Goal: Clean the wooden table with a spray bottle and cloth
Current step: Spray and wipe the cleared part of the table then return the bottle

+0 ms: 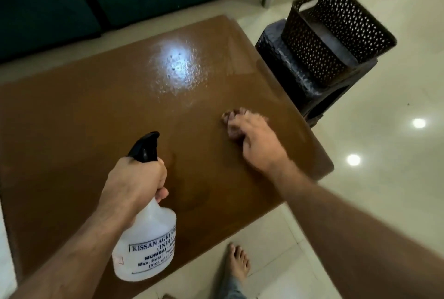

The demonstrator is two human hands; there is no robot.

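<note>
- Brown wooden table (84, 116) fills the middle of the view, with a wet, shiny sprayed patch (175, 68) toward its far edge
- Left hand (137, 181) has its grip wrapped around the neck of a translucent white spray bottle (146, 238), black nozzle pointing away, above the table's near edge
- Right hand (257, 140) presses a crumpled cloth (231, 122) onto the table near its right edge, grip closed over it
- Dark perforated basket (336, 34) sits on a stool (283, 68) just beyond the table's far right corner
</note>
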